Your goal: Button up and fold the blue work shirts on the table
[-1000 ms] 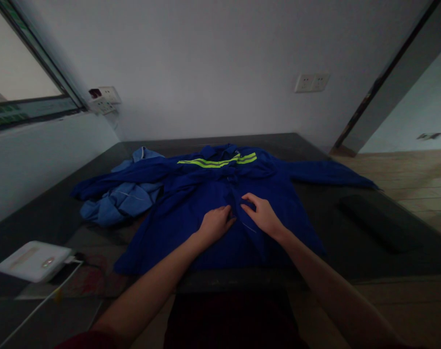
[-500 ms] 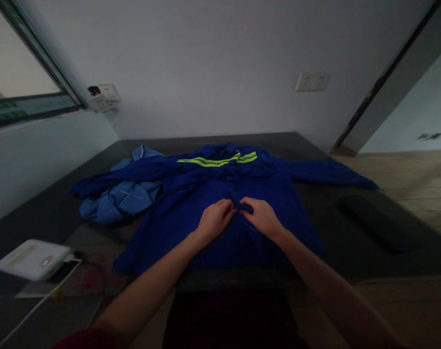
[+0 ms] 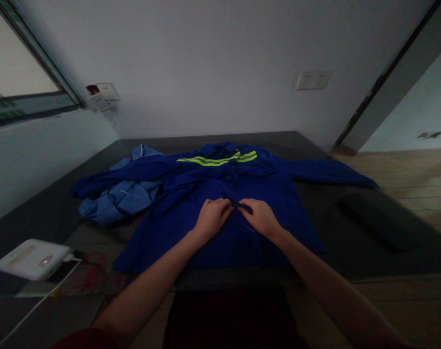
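Note:
A dark blue work jacket (image 3: 271, 208) lies spread on the table, its collar toward the wall and a yellow-green reflective stripe (image 3: 209, 162) across the chest. Both sleeves stretch out sideways. At the middle of its front, my left hand (image 3: 213, 214) pinches the fabric edge from the left. My right hand (image 3: 261, 216) grips the same edge from the right, close to the left fingertips. A bit of the front is lifted between them. Whether a button is under the fingers I cannot tell.
A crumpled lighter blue garment (image 3: 120, 199) lies partly under the left sleeve. A white box-shaped device (image 3: 33, 259) with a cable rests at the left on the dark table (image 3: 333, 232). A flat black object (image 3: 376, 223) lies at the right. Wall sockets (image 3: 314, 80) are behind.
Both hands stay at the jacket's front with their pinch held. My left hand has shifted very slightly, and the fabric fold between the fingertips has changed shape a little.

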Available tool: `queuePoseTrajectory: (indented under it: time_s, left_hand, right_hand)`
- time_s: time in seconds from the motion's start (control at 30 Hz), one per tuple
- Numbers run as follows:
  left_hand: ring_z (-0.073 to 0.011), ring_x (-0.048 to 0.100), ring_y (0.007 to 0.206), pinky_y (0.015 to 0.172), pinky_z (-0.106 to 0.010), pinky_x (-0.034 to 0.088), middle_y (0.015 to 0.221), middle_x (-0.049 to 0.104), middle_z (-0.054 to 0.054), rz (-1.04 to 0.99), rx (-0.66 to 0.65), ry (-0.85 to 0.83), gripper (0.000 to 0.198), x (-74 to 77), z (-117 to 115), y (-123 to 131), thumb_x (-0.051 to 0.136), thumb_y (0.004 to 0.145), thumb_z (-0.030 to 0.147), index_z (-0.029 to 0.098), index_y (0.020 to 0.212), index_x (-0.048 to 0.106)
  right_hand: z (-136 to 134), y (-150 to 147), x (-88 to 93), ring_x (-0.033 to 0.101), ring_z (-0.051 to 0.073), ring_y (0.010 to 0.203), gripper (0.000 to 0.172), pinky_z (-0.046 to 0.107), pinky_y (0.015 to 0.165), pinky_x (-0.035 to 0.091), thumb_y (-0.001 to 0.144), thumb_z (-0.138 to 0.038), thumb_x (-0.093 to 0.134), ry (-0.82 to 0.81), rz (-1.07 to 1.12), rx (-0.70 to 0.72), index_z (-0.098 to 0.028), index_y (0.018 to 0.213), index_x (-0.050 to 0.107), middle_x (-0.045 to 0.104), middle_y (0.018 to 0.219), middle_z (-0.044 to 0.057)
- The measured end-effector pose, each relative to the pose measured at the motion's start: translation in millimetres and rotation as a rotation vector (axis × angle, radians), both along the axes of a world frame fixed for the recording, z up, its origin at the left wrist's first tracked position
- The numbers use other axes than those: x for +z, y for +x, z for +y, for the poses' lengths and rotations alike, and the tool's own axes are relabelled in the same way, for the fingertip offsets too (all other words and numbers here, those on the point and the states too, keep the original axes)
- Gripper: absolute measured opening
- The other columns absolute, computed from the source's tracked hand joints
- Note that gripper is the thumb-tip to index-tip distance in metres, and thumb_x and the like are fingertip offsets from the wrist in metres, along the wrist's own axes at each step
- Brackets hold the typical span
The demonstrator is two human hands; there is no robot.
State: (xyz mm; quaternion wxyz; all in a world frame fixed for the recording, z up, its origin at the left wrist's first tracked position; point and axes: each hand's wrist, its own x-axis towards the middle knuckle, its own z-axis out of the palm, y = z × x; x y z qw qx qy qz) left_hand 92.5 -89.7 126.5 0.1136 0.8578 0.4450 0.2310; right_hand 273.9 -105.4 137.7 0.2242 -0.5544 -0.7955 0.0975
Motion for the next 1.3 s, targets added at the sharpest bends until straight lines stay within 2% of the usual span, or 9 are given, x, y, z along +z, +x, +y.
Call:
queuePoseTrajectory:
  time_s: [0.27,0.4,0.67,0.9,1.0,1.1,1.2,1.3]
  left_hand:
    - [-0.0168,0.061,0.085,0.079,-0.029,0.04,0.087,0.064,-0.001,-0.061,-0.086,-0.043,0.016,3.4,-1,1,0.04,0.095,0.027,0.02,0.091,0.053]
    - [-0.0171,0.06,0.085,0.079,-0.029,0.04,0.088,0.064,-0.002,-0.022,-0.107,-0.034,0.016,2.6,-1,0,0.037,0.095,0.025,0.02,0.092,0.052]
    - [-0.0177,0.059,0.085,0.081,-0.031,0.038,0.09,0.063,-0.004,0.142,-0.049,0.121,0.019,5.3,-4,-1,0.035,0.095,0.024,0.019,0.096,0.053]
    - [-0.0178,0.058,0.086,0.085,-0.032,0.037,0.088,0.063,-0.005,0.137,-0.012,0.179,0.023,3.7,-5,-1,0.032,0.096,0.026,0.019,0.094,0.054]
    - [-0.0174,0.059,0.083,0.083,-0.032,0.038,0.087,0.063,-0.004,0.1,-0.003,0.137,0.02,4.0,-5,-2,0.035,0.095,0.026,0.019,0.091,0.054]
    - [-0.0166,0.059,0.082,0.081,-0.03,0.039,0.087,0.064,-0.002,0.006,-0.002,0.064,0.017,4.3,-4,-2,0.039,0.094,0.026,0.02,0.09,0.054]
    - [-0.0164,0.06,0.083,0.079,-0.029,0.04,0.087,0.065,-0.001,-0.083,-0.019,0.032,0.014,3.4,-3,-2,0.042,0.093,0.026,0.021,0.09,0.055]
    - [-0.0165,0.06,0.082,0.079,-0.029,0.04,0.086,0.065,-0.001,-0.113,-0.036,0.031,0.013,2.6,-1,-2,0.044,0.093,0.025,0.02,0.089,0.056]
  right_hand:
    - [-1,-2,-1.6,0.065,0.023,0.093,0.02,0.032,0.081,0.047,0.088,-0.024,0.051,0.027,0.022,-0.002,-0.022,0.1,0.067,0.071,0.099,0.006]
    - [-1,-2,-2.6,0.065,0.022,0.093,0.02,0.032,0.081,0.047,0.088,-0.024,0.051,0.019,-0.004,-0.001,-0.023,0.101,0.066,0.071,0.099,0.006]
    - [0,-2,-5.7,0.064,0.025,0.1,0.026,0.037,0.088,0.047,0.088,-0.022,0.049,-0.023,0.055,0.039,-0.018,0.108,0.066,0.07,0.106,0.01]
    - [-1,-3,-0.9,0.064,0.024,0.099,0.025,0.037,0.09,0.047,0.085,-0.024,0.053,-0.07,0.29,0.096,-0.016,0.105,0.067,0.07,0.106,0.009]
    - [3,1,1.8,0.065,0.022,0.089,0.03,0.034,0.081,0.05,0.089,-0.037,0.049,-0.217,0.474,0.123,-0.017,0.096,0.07,0.072,0.093,0.006]
    - [9,7,-0.4,0.066,0.02,0.081,0.04,0.032,0.073,0.051,0.091,-0.043,0.041,-0.36,0.635,0.048,-0.016,0.087,0.07,0.072,0.082,0.005]
    - [13,10,-3.5,0.065,0.019,0.079,0.025,0.031,0.072,0.05,0.083,-0.034,0.053,-0.365,0.66,0.061,-0.015,0.089,0.069,0.071,0.084,0.005]
    - [12,9,-2.5,0.065,0.017,0.078,0.014,0.029,0.073,0.049,0.076,-0.022,0.06,-0.263,0.601,0.091,-0.015,0.085,0.068,0.071,0.083,0.005]
